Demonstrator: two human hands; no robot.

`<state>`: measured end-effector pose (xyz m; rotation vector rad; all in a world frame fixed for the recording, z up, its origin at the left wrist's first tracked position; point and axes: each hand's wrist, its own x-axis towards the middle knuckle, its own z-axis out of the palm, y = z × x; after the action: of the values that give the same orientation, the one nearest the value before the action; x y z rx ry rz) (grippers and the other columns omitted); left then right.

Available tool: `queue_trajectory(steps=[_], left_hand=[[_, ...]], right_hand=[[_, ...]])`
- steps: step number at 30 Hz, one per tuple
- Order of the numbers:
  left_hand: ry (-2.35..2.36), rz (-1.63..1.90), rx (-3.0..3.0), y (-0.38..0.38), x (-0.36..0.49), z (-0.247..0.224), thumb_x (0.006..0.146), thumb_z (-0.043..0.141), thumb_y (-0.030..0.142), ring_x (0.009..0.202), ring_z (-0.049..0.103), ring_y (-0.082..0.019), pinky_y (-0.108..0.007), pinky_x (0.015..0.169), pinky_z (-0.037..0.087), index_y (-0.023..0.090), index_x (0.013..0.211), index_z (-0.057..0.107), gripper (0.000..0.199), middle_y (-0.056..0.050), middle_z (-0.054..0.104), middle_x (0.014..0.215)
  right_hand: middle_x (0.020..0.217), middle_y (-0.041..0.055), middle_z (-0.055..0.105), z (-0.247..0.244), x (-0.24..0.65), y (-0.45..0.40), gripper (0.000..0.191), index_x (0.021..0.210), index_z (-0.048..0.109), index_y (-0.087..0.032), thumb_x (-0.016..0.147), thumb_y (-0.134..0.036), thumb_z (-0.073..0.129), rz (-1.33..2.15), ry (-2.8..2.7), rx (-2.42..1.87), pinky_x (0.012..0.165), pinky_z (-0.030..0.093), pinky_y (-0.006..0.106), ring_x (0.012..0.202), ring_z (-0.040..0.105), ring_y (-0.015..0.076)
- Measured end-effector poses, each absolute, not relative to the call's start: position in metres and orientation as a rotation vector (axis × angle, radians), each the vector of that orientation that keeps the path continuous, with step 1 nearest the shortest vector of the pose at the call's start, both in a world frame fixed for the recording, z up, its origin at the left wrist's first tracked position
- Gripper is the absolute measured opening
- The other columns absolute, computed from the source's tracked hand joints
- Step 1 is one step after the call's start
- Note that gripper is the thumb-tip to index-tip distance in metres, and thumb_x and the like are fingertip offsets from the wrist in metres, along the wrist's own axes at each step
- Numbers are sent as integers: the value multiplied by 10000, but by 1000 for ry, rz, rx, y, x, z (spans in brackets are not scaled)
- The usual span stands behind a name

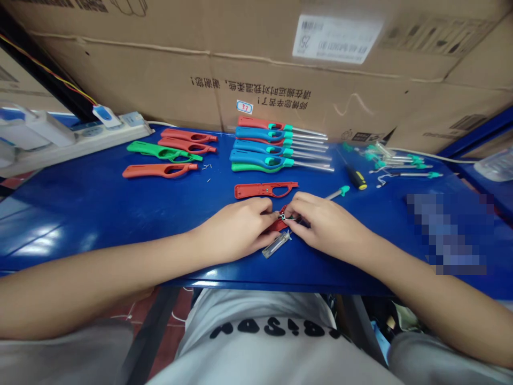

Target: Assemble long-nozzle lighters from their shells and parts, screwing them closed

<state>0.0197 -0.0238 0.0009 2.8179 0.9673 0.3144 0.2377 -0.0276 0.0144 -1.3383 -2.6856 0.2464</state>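
My left hand is closed, its fingertips pressing on a red lighter casing half that lies mostly hidden between both hands. My right hand pinches at a thin white wire over that casing. A metal lighter tube with a teal tip sticks out beyond the right fingers. Just below the fingertips lies a clear fuel tank, tilted on the blue table. Another red casing half rests inner side up above my hands.
Finished-looking lighters lie stacked at the back. Several casings sit left of them. A black-yellow screwdriver and a pile of tube parts are on the right. Cardboard boxes wall the back; a power strip stands left.
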Motion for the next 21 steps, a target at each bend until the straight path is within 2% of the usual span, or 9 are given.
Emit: queue_trajectory(steps=[7,13,21], left_hand=[[954,335,2830,-23,20,0,1001,541,340,878,661,-237,-364,779,578,121,1112,741,317,-110,651,1011],[954,348,2817,-23,20,-1,997,547,327,887,661,-235,-362,797,574,116,1088,744,302,-113,649,1005],[955,344,2837,-25,19,-1,1002,538,335,878,657,-231,-352,771,564,114,1070,745,310,-104,643,981]], right_hand=[[993,80,654,10,227,-42,174,963,655,-155,1004,-215,497,47,-2675,-1506,632,414,314,791,643,206],[974,83,642,6,228,-37,128,944,595,-162,995,-187,480,220,-2599,-1505,655,421,301,791,612,193],[918,45,621,7,235,-26,50,889,532,-188,913,-186,576,439,-2550,-1323,670,420,287,779,570,168]])
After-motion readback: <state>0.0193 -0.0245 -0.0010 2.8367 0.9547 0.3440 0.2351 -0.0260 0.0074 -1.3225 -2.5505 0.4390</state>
